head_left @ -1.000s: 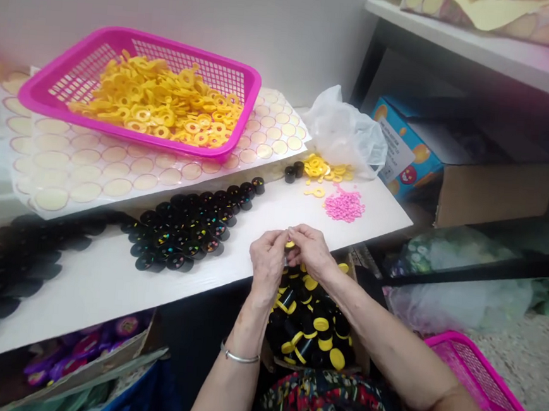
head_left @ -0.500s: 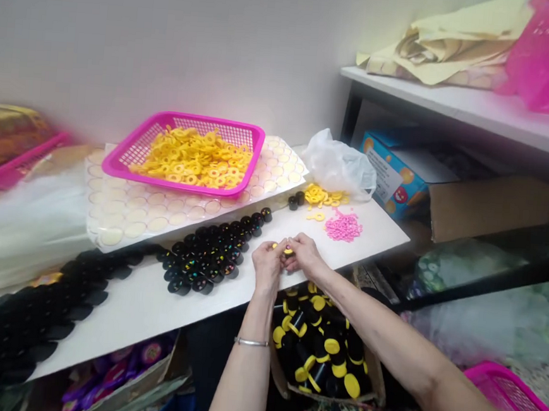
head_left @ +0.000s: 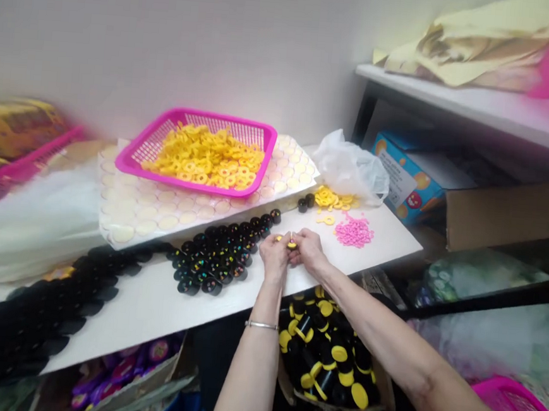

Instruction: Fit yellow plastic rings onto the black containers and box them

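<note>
Over the white table's front edge, my left hand [head_left: 274, 252] and my right hand [head_left: 309, 250] meet with fingertips pinched together. Between them is a small yellow plastic ring piece [head_left: 292, 244], mostly hidden by the fingers, with a bit of pink visible at its middle. Right of my hands lies a pile of tiny pink pieces [head_left: 354, 231]. Behind it are loose yellow ring pieces [head_left: 332, 199] and a couple of short black cylinders [head_left: 306, 201]. To the left, black cylinders with coloured specks inside [head_left: 218, 252] stand in close rows.
A pink basket [head_left: 193, 185] of yellow ring pieces rests on a circle-patterned sheet [head_left: 150, 218]. More black cylinders [head_left: 33, 313] cover the table's left end. Below the edge sits a carton [head_left: 385, 398] of black cylinders with yellow caps. A clear plastic bag [head_left: 351, 164] lies behind.
The whole view has shifted slightly, so things appear farther right. My hands stay together on the yellow ring piece, with only small finger movement.
</note>
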Demonstrator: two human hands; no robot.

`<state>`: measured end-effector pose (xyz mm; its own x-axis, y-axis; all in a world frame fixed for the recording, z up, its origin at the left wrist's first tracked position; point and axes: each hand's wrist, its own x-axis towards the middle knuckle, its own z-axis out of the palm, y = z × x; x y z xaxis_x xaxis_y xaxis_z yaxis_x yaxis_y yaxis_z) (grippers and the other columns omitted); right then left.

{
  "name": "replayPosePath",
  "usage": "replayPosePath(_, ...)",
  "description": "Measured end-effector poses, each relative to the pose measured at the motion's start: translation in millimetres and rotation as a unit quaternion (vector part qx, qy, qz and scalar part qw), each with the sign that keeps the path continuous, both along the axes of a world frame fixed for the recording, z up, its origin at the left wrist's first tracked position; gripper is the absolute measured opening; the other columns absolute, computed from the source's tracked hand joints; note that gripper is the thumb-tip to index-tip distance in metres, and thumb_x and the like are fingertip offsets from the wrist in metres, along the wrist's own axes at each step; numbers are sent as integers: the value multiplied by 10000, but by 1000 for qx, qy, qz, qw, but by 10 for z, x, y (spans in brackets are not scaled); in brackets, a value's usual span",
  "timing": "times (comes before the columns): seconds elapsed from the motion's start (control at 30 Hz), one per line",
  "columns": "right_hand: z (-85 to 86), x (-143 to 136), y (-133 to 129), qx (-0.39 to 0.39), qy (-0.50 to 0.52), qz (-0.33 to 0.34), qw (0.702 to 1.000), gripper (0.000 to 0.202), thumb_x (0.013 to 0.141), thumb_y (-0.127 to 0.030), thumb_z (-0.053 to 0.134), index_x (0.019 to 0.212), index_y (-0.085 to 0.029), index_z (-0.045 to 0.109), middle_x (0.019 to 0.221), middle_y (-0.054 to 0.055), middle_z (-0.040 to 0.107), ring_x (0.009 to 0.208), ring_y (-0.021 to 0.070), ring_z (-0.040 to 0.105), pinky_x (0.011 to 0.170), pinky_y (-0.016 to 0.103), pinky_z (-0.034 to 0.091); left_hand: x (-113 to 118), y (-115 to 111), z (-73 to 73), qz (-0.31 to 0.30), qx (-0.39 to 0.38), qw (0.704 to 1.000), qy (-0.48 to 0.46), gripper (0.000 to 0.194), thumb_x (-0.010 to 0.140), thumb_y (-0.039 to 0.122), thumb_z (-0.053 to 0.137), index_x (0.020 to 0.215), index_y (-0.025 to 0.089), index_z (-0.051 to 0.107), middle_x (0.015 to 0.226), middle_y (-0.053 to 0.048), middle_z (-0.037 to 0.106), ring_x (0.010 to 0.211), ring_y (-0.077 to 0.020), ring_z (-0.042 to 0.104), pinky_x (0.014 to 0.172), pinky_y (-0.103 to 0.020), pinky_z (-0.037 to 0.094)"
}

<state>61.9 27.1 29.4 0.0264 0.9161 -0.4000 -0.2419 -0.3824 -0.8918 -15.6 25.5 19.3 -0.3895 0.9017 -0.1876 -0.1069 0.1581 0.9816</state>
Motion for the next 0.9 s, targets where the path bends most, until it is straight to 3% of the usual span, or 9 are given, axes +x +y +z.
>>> replayPosePath(0.13,-4,-12,-59,8,19,-4,1000,156,767,-305,549,736,-177,464,424,-50,515,314,102,494,316,210,434,-14,-132,38,9,20,996,-89,373,557,430,706,672,121,531,472,46,506,366,-66,430,375,-187,332)
replayPosePath(0.27,40,-3,-199,22,68,-31,997,148,754,-300,545,740,-161,494,554,-33,558,420,90,538,420,224,470,-13,-350,35,-65,56,983,-163,293,530,256,716,755,99,612,633,-1,620,517,-84,544,497,-192,421)
replayPosePath(0.37,57,6,-379,29,105,-75,991,176,680,-284,617,672,-153,499,553,-36,548,471,86,528,442,203,436,44,-505,-12,-107,74,983,-132,304,504,156,708,799,105,648,666,16,621,571,-78,542,559,-187,435)
replayPosePath(0.5,75,144,-638,25,82,-53,995,239,661,-353,653,643,-160,513,464,-51,501,403,80,454,374,191,334,123,-687,-33,-72,80,993,-53,325,524,221,747,818,110,663,663,21,587,542,-62,486,520,-180,405)
replayPosePath(0.63,109,451,-767,24,15,-38,999,339,710,-449,627,599,-141,541,413,-43,457,362,57,378,345,178,253,85,-889,89,-185,97,975,-79,404,526,264,782,895,139,675,826,-23,608,678,-106,546,643,-233,465)
replayPosePath(0.73,118,662,-796,-17,82,71,994,368,699,-495,649,680,-133,581,551,-2,567,480,90,502,426,197,390,22,-1007,190,-285,136,948,-46,358,573,281,773,906,173,695,923,-44,591,877,-162,549,825,-295,452)
replayPosePath(0.83,106,808,-844,-22,207,219,953,402,683,-522,666,810,-147,596,691,20,626,613,134,578,541,273,491,-18,-1075,227,-333,165,927,45,409,578,316,776,964,202,701,965,-59,567,1023,-212,490,948,-360,386)
replayPosePath(0.9,96,890,-892,-8,236,267,934,408,647,-477,718,842,-138,601,712,18,628,620,128,579,554,269,497,-25,-1111,234,-352,164,916,96,463,590,332,770,1031,220,680,1033,-70,551,1101,-236,445,997,-398,340)
